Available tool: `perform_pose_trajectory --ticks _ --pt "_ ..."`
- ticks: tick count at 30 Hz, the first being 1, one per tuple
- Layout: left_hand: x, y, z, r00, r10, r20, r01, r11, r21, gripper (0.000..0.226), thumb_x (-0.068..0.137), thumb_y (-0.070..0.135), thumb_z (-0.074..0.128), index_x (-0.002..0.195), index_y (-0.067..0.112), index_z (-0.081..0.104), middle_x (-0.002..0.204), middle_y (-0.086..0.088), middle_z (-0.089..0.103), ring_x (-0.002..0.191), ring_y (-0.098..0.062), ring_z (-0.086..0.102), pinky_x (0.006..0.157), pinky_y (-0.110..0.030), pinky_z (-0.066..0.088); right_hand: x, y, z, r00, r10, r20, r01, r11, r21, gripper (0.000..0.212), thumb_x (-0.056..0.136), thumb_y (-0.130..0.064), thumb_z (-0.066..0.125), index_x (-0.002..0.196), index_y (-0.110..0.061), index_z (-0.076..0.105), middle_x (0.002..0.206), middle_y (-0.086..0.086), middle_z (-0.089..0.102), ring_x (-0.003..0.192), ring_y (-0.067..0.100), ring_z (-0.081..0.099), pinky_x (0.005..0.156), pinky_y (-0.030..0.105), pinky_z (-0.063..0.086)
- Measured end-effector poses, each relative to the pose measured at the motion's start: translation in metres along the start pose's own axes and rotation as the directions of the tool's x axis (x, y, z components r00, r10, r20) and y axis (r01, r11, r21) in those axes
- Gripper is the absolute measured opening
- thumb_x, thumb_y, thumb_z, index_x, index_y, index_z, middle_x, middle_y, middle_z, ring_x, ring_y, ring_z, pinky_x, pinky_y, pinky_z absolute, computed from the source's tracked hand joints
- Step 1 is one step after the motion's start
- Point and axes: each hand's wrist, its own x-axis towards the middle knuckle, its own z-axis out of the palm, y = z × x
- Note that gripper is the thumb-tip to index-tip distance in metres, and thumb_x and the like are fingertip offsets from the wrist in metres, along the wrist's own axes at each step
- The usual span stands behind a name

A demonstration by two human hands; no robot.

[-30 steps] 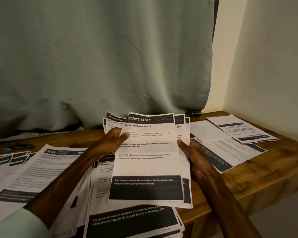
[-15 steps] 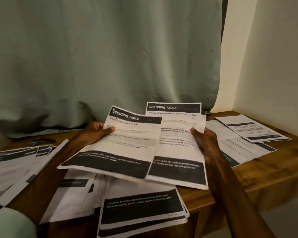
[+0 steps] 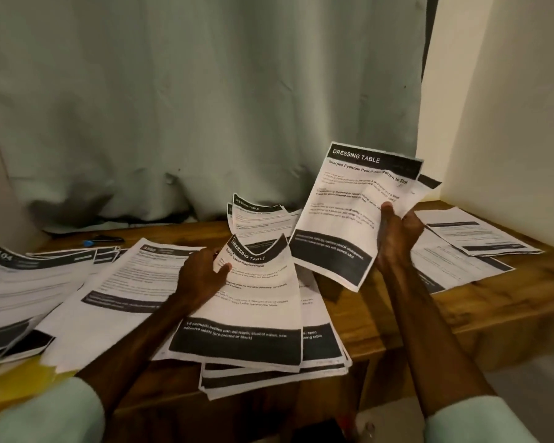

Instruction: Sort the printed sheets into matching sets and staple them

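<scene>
My left hand point(image 3: 202, 276) pinches the left edge of a "Dressing Table" bottle label sheet point(image 3: 253, 308), which lies low over the front stack of sheets point(image 3: 323, 356) with its top edge curling up. Behind it two more sheets point(image 3: 259, 219) stand bent upward. My right hand point(image 3: 397, 235) holds a small set of sheets headed "Sharpen Eyebrow Pencil" point(image 3: 349, 212) up in the air, tilted to the right, thumb on the front page. I see no stapler.
The wooden table point(image 3: 477, 308) carries spread sheets at the left point(image 3: 109, 282) and two more piles at the right point(image 3: 474, 238). A dark pen with a blue tip point(image 3: 103, 240) lies by the curtain point(image 3: 205, 107). Walls close the right corner.
My hands have split the bundle. The left one has lowered the bottle label sheet onto the front stack, and the right one has lifted the eyebrow pencil sheets up and to the right.
</scene>
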Motion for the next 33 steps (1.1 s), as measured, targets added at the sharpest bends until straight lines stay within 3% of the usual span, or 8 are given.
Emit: perform_pose_trajectory --ticks 8,15,17,19,22,25,29,33 --pt "-0.017 0.019 0.013 0.991 0.108 -0.075 -0.109 0.994 -0.013 0.058 0.094 0.023 0.069 0.147 0.021 0.045 0.139 -0.009 0.060 0.127 -0.033 0.056 0.102 -0.053 0.048 0.008 -0.004 0.014 0.980 -0.004 -0.199 0.043 0.980 0.193 0.026 0.095 -0.007 0.067 0.119 -0.014 0.066 0.110 -0.002 0.072 0.086 0.010 0.074 0.077 0.032 0.063" --pt "-0.020 0.023 0.018 0.995 0.066 -0.079 -0.062 0.996 0.061 0.058 0.092 0.029 0.070 0.142 0.028 0.042 0.138 -0.004 0.057 0.127 -0.031 0.054 0.100 -0.053 0.049 -0.002 0.009 0.008 0.992 0.124 -0.019 -0.120 0.982 0.148 0.028 0.094 -0.011 0.069 0.122 -0.015 0.066 0.105 -0.001 0.076 0.086 0.017 0.077 0.072 0.038 0.064" --pt "-0.012 0.023 0.016 0.986 0.119 -0.115 -0.110 0.991 0.081 0.042 0.095 0.034 0.065 0.134 0.026 0.050 0.134 -0.004 0.057 0.126 -0.030 0.053 0.099 -0.052 0.048 -0.011 0.014 0.008 0.975 0.207 0.083 -0.215 0.972 0.094 0.024 0.094 -0.013 0.070 0.117 -0.017 0.067 0.102 0.001 0.077 0.084 0.019 0.077 0.070 0.039 0.063" --pt "0.006 0.035 -0.001 0.987 0.090 -0.136 -0.113 0.979 -0.172 0.023 0.101 0.037 0.059 0.116 0.020 0.062 0.117 -0.004 0.069 0.109 -0.029 0.065 0.092 -0.045 0.053 -0.022 0.017 0.008 0.935 0.287 0.208 -0.312 0.945 0.095 0.027 0.093 -0.013 0.072 0.119 -0.016 0.067 0.107 0.007 0.077 0.091 0.028 0.077 0.077 0.049 0.062" --pt "0.022 0.070 -0.045 0.967 -0.059 0.248 0.221 0.680 -0.699 0.048 0.101 0.056 0.050 0.109 0.013 0.069 0.099 -0.004 0.078 0.088 -0.023 0.075 0.095 -0.047 0.057 -0.039 0.016 0.008 0.847 0.351 0.399 -0.422 0.900 0.105 0.036 0.090 -0.011 0.075 0.125 -0.012 0.065 0.114 0.013 0.075 0.101 0.038 0.073 0.086 0.060 0.058" --pt "0.020 0.085 -0.062 0.907 0.077 0.415 0.298 0.580 -0.758 0.054 0.096 0.058 0.057 0.117 0.010 0.068 0.100 -0.006 0.078 0.091 -0.022 0.076 0.097 -0.049 0.056 -0.049 0.010 0.012 0.820 0.358 0.445 -0.381 0.924 -0.041 0.042 0.085 -0.015 0.081 0.123 -0.011 0.064 0.113 0.013 0.075 0.097 0.037 0.075 0.083 0.056 0.061" --pt "0.014 0.085 -0.053 0.967 0.025 0.253 0.198 0.551 -0.811 0.038 0.085 0.024 0.080 0.118 0.008 0.071 0.106 -0.007 0.078 0.099 -0.027 0.075 0.080 -0.039 0.063 -0.053 0.009 0.014 0.796 0.347 0.497 -0.336 0.935 -0.113 0.033 0.086 -0.014 0.081 0.116 -0.013 0.067 0.109 0.012 0.077 0.095 0.037 0.075 0.083 0.056 0.061" --pt "0.020 0.068 -0.047 0.982 -0.012 0.190 0.159 0.600 -0.784 0.028 0.086 0.020 0.079 0.112 0.013 0.072 0.100 0.000 0.079 0.091 -0.020 0.077 0.069 -0.030 0.063 -0.050 0.014 0.013 0.825 0.317 0.469 -0.251 0.947 -0.200 0.014 0.093 -0.024 0.073 0.105 -0.018 0.069 0.105 0.010 0.078 0.093 0.035 0.076 0.087 0.057 0.059"
